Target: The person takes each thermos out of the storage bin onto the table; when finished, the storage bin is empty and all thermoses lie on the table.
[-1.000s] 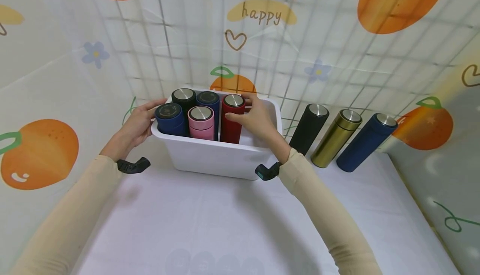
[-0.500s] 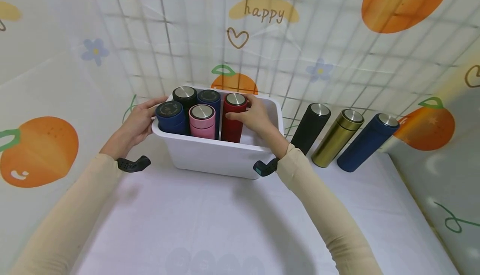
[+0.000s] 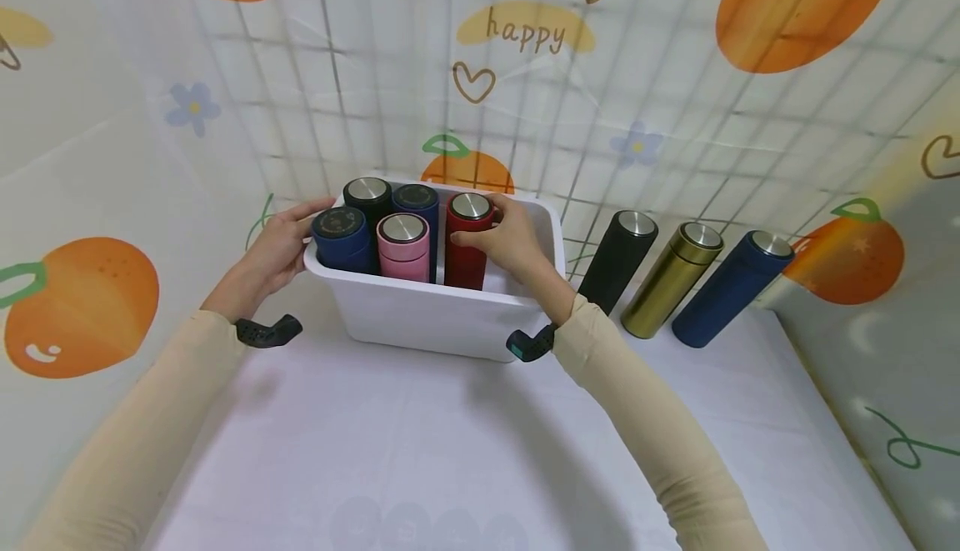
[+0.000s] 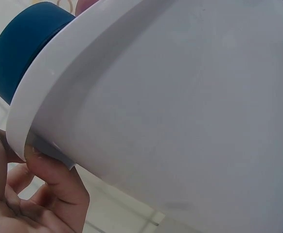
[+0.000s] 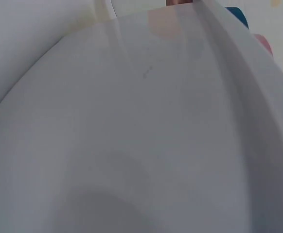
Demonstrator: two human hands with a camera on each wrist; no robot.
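A white plastic bin (image 3: 442, 318) stands on the table with several thermos flasks upright in its left and middle part. My left hand (image 3: 277, 242) grips the bin's left end; the left wrist view shows fingers (image 4: 59, 182) curled under its rim. Inside the bin, my right hand (image 3: 513, 238) holds a red flask (image 3: 467, 263) near its steel-topped lid, thumb in front and fingers behind. Left of it stand a pink flask (image 3: 403, 255), two blue flasks and a black flask (image 3: 367, 191). The right wrist view is mostly filled by the bin's outer wall (image 5: 146, 121).
To the bin's right stand a black flask (image 3: 618, 259), a gold flask (image 3: 672, 280) and a blue flask (image 3: 731, 293) in a row. A wire grid (image 3: 337, 117) behind a fruit-printed sheet backs the table. The white tabletop (image 3: 375, 451) extends in front.
The red flask has sunk very slightly in the bin with my right hand around it. My left hand keeps its place on the rim.
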